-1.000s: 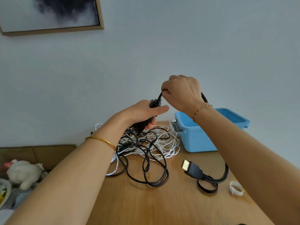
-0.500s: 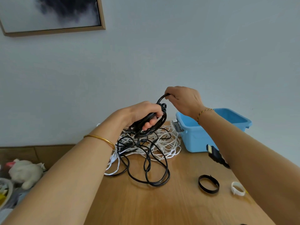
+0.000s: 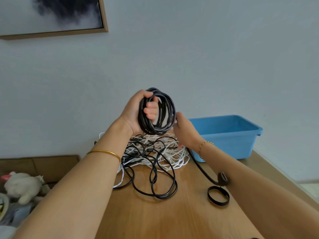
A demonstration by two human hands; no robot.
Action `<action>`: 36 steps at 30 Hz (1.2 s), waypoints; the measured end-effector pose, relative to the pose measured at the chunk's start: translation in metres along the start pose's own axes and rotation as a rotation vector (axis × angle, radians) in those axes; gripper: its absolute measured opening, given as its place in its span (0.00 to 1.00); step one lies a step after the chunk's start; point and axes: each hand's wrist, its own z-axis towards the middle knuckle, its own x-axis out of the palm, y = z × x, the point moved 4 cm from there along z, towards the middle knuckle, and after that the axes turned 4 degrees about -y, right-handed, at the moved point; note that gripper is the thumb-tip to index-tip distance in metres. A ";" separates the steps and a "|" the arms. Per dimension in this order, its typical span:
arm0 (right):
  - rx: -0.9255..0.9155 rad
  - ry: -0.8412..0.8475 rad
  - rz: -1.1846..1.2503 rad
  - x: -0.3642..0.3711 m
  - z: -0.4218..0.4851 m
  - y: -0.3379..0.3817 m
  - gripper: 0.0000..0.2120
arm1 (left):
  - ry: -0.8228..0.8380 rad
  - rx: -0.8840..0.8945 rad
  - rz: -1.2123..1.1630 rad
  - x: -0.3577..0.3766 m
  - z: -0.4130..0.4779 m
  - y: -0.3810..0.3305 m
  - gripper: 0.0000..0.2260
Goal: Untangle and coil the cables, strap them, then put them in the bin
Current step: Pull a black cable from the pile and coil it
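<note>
My left hand (image 3: 136,114) grips a coil of thick black cable (image 3: 164,112) held up above the table, fingers through the loops. My right hand (image 3: 185,131) is just right of the coil and holds the cable's loose tail (image 3: 200,165), which runs down to a black plug (image 3: 223,178) near my right forearm. Below the coil lies a tangle of black and white cables (image 3: 155,152) on the wooden table (image 3: 172,218). A black strap loop (image 3: 218,195) lies on the table. The blue bin (image 3: 229,135) stands at the back right.
A white plush toy (image 3: 22,186) and other items sit off the table's left side, beside a brown cardboard box (image 3: 39,163). A framed picture (image 3: 51,16) hangs on the wall at upper left. The table's right edge runs close to my right arm.
The coil in my left hand has grown and been lifted higher and turned upright. My right hand dropped from above the coil to its right side. The plug slid closer along the table.
</note>
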 end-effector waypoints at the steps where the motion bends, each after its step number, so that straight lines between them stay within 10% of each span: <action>1: 0.012 0.026 -0.026 0.004 -0.002 0.000 0.06 | -0.058 0.051 -0.029 -0.003 0.002 -0.005 0.08; 14: -0.059 0.618 -0.381 0.036 -0.043 0.054 0.11 | -0.694 0.546 0.422 -0.030 0.009 -0.010 0.14; 20: 0.254 0.583 0.660 0.008 -0.046 0.061 0.04 | -0.630 0.569 0.706 -0.024 0.008 0.000 0.14; 24: 0.264 0.600 1.032 0.005 -0.047 0.054 0.21 | -0.568 0.567 0.850 -0.019 0.010 0.001 0.15; 30: 0.085 0.422 1.331 -0.010 -0.041 0.050 0.17 | -0.422 0.491 0.940 -0.030 0.017 0.009 0.14; 36: 0.297 0.194 1.262 -0.016 -0.025 0.039 0.16 | -0.288 0.197 0.873 -0.015 0.001 0.031 0.30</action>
